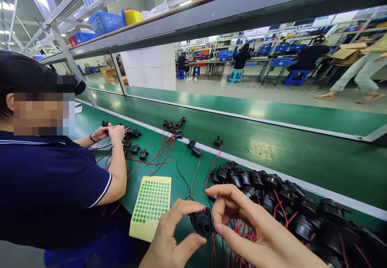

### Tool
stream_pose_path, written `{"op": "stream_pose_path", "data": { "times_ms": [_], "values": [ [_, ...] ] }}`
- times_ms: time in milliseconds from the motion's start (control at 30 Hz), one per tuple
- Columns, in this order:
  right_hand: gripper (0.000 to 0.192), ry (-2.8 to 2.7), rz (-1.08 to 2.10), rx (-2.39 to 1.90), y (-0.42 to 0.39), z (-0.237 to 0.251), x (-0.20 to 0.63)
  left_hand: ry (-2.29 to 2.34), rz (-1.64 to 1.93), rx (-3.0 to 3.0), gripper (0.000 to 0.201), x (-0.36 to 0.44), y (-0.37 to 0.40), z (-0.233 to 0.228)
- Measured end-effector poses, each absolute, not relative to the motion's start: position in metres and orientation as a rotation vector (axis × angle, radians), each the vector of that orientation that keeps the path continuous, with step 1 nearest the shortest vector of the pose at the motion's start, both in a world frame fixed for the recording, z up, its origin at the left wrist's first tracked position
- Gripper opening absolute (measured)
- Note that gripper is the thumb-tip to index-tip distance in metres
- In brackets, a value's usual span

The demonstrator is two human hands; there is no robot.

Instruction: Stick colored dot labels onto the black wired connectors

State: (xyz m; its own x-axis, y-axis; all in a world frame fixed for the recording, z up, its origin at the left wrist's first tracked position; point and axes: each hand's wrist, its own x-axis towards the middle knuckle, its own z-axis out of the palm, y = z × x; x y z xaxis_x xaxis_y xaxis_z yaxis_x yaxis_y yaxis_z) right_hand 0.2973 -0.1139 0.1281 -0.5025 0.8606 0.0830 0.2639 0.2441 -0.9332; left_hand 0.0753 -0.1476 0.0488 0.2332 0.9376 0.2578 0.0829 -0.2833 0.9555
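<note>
My left hand (173, 233) grips a black cylindrical part (202, 223) between thumb and fingers, its round end with a dark hole turned towards me. My right hand (242, 219) is close against the part's right side, thumb and a bent finger nearly together with a small green dot at their tips. Another bit of green shows on the stretched index fingertip. Left of my hands lies a pale yellow sheet (165, 180) of round green stickers (152, 199); its bottom row is partly bare. Red and black wires hang below the part.
Many similar black parts (272, 179) with red wires (242, 231) are heaped at right. More parts (193, 149) lie farther back. At left a co-worker (54, 179) handles a black part. A white rail (256, 163) edges the green bench; a shelf beam (211, 14) crosses overhead.
</note>
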Motion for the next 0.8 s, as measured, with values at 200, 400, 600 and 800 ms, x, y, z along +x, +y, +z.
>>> {"op": "stream_pose_path", "data": {
  "times_ms": [200, 400, 600, 800],
  "values": [
    [0.04, -1.917, 1.224, -1.057, -0.114, 0.131, 0.296, 0.983, 1.162, 1.619, 0.035, 0.076, -0.145, 0.052],
    [0.04, -1.994, 1.157, -1.07, -0.117, 0.137, 0.297, 0.973, 1.165, 1.656, 0.035, 0.076, -0.146, 0.051],
    [0.043, -2.012, 1.026, -1.088, -0.124, 0.13, 0.296, 0.954, 1.182, 1.706, 0.036, 0.078, -0.146, 0.056],
    [0.04, -2.029, 1.047, -1.084, -0.126, 0.13, 0.296, 0.945, 1.18, 1.676, 0.034, 0.078, -0.145, 0.057]
  ]
}}
